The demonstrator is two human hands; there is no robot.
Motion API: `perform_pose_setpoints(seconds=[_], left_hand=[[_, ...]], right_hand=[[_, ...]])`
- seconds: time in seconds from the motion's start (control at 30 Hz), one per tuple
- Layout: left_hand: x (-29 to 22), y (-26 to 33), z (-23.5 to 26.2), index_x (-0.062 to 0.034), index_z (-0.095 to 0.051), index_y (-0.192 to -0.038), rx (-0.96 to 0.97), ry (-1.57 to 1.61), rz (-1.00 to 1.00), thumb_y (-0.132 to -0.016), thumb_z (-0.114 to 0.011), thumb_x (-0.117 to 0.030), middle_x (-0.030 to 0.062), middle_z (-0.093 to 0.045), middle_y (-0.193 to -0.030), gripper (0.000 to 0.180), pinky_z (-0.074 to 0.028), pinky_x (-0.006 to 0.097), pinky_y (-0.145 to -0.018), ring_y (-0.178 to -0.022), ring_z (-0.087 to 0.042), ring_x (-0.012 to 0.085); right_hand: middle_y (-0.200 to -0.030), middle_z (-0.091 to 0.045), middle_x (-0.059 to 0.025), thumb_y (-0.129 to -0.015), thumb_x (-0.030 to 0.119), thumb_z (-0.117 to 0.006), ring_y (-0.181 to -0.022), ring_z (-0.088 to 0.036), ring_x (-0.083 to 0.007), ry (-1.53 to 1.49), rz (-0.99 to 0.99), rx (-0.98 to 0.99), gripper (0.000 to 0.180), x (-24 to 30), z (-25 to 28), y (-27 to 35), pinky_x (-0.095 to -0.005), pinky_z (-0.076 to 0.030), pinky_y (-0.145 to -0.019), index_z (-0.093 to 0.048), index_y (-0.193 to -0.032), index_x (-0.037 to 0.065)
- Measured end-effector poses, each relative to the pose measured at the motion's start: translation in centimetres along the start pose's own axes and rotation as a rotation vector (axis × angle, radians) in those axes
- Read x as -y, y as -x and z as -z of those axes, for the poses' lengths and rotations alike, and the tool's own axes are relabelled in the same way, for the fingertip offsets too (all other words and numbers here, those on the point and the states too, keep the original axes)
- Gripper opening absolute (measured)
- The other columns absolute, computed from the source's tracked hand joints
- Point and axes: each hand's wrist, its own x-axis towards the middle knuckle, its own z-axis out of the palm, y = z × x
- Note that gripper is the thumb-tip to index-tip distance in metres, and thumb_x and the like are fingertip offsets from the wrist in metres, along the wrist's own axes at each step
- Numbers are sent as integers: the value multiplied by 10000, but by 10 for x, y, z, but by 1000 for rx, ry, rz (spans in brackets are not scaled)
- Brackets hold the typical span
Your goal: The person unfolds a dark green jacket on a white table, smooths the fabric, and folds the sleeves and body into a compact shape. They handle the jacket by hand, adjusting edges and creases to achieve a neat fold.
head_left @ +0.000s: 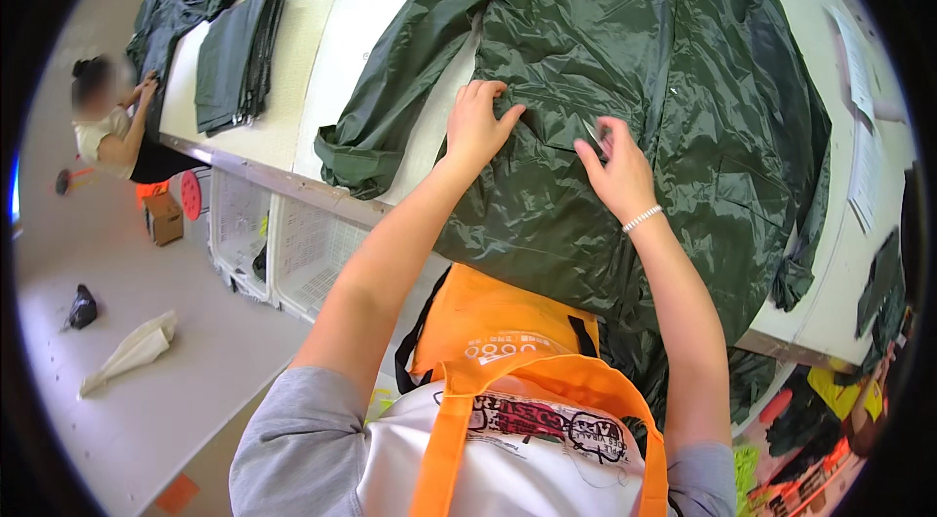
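A dark green, shiny raincoat [576, 39] lies spread on the white table, its hem hanging over the near edge. My left hand [478, 124] rests on its left front beside a pocket flap [561, 122], with thumb and fingers apart. Over the other end of that flap, my right hand [618, 165] is closed around a small, thin, pale pointed tool [591, 129]; most of it is hidden by the fingers, which are slightly blurred. One sleeve [390, 92] of the coat stretches out to the left, its cuff near the table edge.
A stack of folded dark green garments [234, 58] sits on the table at left, near another person [112, 117] handling dark cloth. White plastic crates [307, 248] stand below the edge. An orange bag [488, 307] is close before me. Paper sheets [864, 165] lie at right.
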Motion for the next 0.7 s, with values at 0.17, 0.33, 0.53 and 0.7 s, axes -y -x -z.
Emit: perform_pose_setpoints(seconds=[0.17,0.33,0.53,0.7], left_hand=[[16,-19,-6,-47,-669,-867,131,63,154,-745,-715,-158,44,-622,-782,171,-469,332,-662,-724,-590,218],[46,-36,-6,-2,-659,-859,211,439,328,-794,-688,-130,25,-635,-703,146,-445,260,-585,-606,-557,105],[42,-40,3,-45,-674,-846,272,472,406,-779,-693,-191,49,-633,-657,161,-456,286,-581,-588,-572,136],[40,-40,5,-53,-677,-836,260,476,409,-779,-695,-180,40,-618,-626,140,-445,284,-555,-555,-556,130]], right_hand=[[-904,-636,-168,-864,311,-611,-820,-626,-332,-73,-144,-17,370,25,-45,-26,-409,-491,-710,-490,-1084,39],[-957,-631,-168,-873,253,-599,-826,-625,-332,-62,-168,-22,304,34,-65,-44,-405,-493,-710,-505,-1057,31],[-874,-614,-89,-831,199,-647,-742,-627,-273,183,8,37,237,46,-73,-55,-382,-490,-609,-527,-996,79],[-823,-598,-91,-842,202,-624,-710,-615,-294,255,51,54,185,48,-80,-61,-394,-488,-594,-510,-920,78]])
